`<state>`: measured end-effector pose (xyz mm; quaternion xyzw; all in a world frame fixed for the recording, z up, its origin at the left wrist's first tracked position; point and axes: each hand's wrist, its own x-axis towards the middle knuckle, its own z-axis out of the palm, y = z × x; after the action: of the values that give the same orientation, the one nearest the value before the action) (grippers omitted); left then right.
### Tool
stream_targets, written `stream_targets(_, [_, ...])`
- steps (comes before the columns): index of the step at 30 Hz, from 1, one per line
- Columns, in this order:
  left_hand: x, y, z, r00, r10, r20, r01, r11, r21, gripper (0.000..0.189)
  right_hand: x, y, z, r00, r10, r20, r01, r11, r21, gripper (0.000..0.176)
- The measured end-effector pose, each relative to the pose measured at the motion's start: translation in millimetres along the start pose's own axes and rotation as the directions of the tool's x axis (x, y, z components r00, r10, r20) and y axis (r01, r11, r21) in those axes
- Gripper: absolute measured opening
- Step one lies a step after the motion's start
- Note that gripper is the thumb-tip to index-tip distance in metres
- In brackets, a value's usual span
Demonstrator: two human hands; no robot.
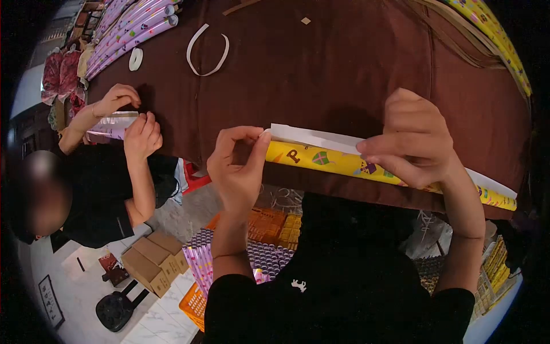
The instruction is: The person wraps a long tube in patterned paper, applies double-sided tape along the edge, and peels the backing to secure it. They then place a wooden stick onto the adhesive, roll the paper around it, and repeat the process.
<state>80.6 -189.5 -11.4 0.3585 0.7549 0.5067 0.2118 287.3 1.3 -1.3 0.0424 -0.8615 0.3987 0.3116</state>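
A roll of yellow patterned wrapping paper (321, 159) lies lengthwise along the table's near edge, with a long white flap (312, 137) raised along its far side. At the roll's left end my left hand (238, 163) is closed, thumb and forefinger pinching the paper's corner. My right hand (415, 140) is closed too, its thumb and forefinger on the flap's edge past the middle of the roll. The hand and wrist hide part of the roll, whose right end shows beyond my forearm.
On the brown-covered table (321, 74) lie a white curled strip (197, 66), a tape ring (136, 59) and purple rolls (137, 31). Yellow rolls (487, 28) lie far right. A co-worker's hands (140, 135) handle purple paper at left. Below stand orange crates (195, 304) and cardboard boxes (146, 264).
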Motion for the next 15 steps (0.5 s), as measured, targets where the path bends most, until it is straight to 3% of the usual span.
stream_targets(6, [6.3,-6.9,-0.1,0.999,-0.019,0.046,0.014,0.996,0.093,0.012,-1.9,-0.8,-5.1,0.969,0.217,0.116,-0.220,0.975,0.015,0.013])
stream_targets(12, [9.9,-13.6,0.8,0.995,0.039,0.092,-0.056,0.980,0.189,0.010,-1.9,-5.0,-7.6,0.949,0.233,0.212,-0.218,0.972,-0.094,0.015])
stream_targets(15, [10.4,-14.6,2.5,0.997,0.005,0.073,-0.019,0.980,0.196,0.010,-3.0,-2.7,-5.5,0.953,0.221,0.206,-0.199,0.972,-0.124,0.016])
